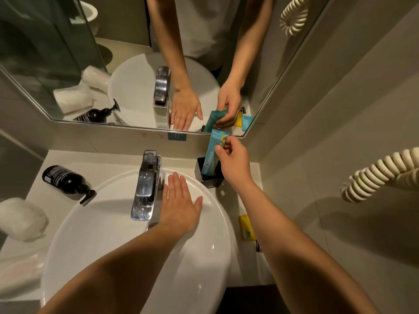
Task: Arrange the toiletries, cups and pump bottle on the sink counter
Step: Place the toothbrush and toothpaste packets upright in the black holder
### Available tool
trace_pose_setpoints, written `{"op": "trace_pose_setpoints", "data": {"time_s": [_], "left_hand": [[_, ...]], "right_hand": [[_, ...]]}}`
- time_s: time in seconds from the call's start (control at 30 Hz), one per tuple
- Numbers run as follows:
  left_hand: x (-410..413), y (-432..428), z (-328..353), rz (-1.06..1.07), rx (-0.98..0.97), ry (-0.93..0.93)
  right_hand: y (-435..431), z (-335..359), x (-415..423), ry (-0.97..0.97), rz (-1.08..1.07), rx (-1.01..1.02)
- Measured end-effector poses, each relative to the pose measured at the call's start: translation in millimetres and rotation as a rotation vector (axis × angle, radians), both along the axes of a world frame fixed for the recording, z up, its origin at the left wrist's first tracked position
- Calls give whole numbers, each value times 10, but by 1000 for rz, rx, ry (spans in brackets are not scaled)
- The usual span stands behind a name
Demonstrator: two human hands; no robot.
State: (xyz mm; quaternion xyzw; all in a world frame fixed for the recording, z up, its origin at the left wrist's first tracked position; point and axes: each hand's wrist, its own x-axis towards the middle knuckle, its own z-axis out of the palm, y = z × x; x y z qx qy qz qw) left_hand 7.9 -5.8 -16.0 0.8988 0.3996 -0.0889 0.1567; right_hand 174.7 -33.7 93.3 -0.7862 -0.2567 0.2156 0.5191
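Observation:
My right hand point(233, 159) pinches a blue toiletry packet point(213, 150) that stands upright in a black square holder point(209, 181) at the back right of the counter. My left hand point(180, 200) lies flat with straight fingers on the rim of the white basin point(102, 227), just right of the tap. A dark pump bottle point(65, 180) lies on its side at the back left of the counter. Plastic-wrapped cups point(21, 218) lie at the left edge. A yellow packet point(247, 226) lies flat on the counter to the right of the basin.
A chrome tap point(146, 186) rises at the back of the basin. The mirror point(136, 64) runs along the back wall. A coiled cream cord point(381, 175) hangs on the right wall. A small dark packet point(258, 245) lies near the yellow one.

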Motion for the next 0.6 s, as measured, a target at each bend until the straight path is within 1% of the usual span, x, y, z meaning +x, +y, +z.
{"op": "trace_pose_setpoints", "data": {"time_s": [0.23,0.43,0.6], "left_hand": [[-5,5,-23,10,-2,-18],[0,-3,0,6,7,-24],[-5,10,9,-4,-6,12]], "right_hand": [[42,-287,4,87,-25,-82],[98,-344,32,123,-14,-71],[150,-371,72,141,15,-53]]}}
